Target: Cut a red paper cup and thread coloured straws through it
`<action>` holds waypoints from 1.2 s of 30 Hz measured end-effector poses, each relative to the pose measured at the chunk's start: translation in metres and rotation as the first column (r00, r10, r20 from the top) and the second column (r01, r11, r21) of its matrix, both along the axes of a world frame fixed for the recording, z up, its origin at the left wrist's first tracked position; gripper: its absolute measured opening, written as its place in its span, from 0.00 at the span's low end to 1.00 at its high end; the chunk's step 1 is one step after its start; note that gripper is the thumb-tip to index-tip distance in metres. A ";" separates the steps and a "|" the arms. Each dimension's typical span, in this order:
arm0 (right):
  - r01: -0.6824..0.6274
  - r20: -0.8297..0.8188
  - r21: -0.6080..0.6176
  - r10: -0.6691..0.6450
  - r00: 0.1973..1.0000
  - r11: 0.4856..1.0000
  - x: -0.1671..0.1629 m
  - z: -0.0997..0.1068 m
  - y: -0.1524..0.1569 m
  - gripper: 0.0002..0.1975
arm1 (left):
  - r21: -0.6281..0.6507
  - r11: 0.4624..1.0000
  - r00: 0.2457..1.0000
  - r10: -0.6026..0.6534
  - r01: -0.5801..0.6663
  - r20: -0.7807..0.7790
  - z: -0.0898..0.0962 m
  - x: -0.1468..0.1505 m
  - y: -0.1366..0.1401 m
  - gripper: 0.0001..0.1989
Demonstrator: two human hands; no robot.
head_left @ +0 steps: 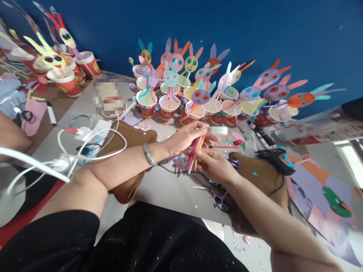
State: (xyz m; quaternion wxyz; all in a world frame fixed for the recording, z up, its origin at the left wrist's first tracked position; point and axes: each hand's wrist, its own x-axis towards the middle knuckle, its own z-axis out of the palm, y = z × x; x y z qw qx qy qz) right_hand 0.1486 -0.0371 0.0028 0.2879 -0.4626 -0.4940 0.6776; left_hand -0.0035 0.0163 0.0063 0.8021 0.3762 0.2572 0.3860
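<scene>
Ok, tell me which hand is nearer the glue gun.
Right: the right hand is left of the glue gun, apart from it; the left hand is farther off that way.

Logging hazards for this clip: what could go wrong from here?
The coloured sticks held by the left hand and right hand could slip or fan apart. White cable looping beside the left forearm might snag it. The glue gun lies near the right forearm, so it could get knocked.

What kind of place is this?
Probably a craft room or workshop, though I can't be sure. Lots of colorful bunny faces stand in cups, what looks like a glue gun lies on the right, and colored paper is spread beside it.
</scene>
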 end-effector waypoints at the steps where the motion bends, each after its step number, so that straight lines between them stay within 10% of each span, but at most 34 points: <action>1: 0.032 -0.047 -0.043 -0.034 0.998 0.999 -0.003 -0.003 0.001 0.24 | -0.005 1.000 1.000 0.000 0.000 0.004 0.000 0.000 0.000 0.10; 18: 0.111 0.027 0.053 -0.113 0.993 0.992 0.000 -0.012 -0.003 0.21 | 0.096 0.995 0.999 0.015 -0.011 -0.046 -0.001 -0.007 0.005 0.11; 24: -0.122 0.340 0.205 0.047 0.939 0.971 0.016 0.005 -0.006 0.23 | 0.103 0.994 0.996 -0.020 0.029 -0.082 -0.005 -0.007 0.006 0.14; 28: -0.292 0.685 0.356 -0.036 0.728 0.887 0.056 0.023 -0.004 0.17 | 0.058 0.998 0.992 -0.025 0.033 -0.122 -0.002 -0.007 0.006 0.10; 33: -0.447 0.965 0.262 -0.221 0.142 0.855 0.108 0.024 0.000 0.13 | 0.016 0.998 0.981 -0.054 0.058 -0.189 -0.001 -0.005 0.004 0.09; 36: -0.525 0.976 0.214 -0.196 0.089 0.824 0.118 0.017 -0.001 0.12 | 0.014 0.995 0.971 -0.090 0.096 -0.221 -0.002 -0.004 0.003 0.08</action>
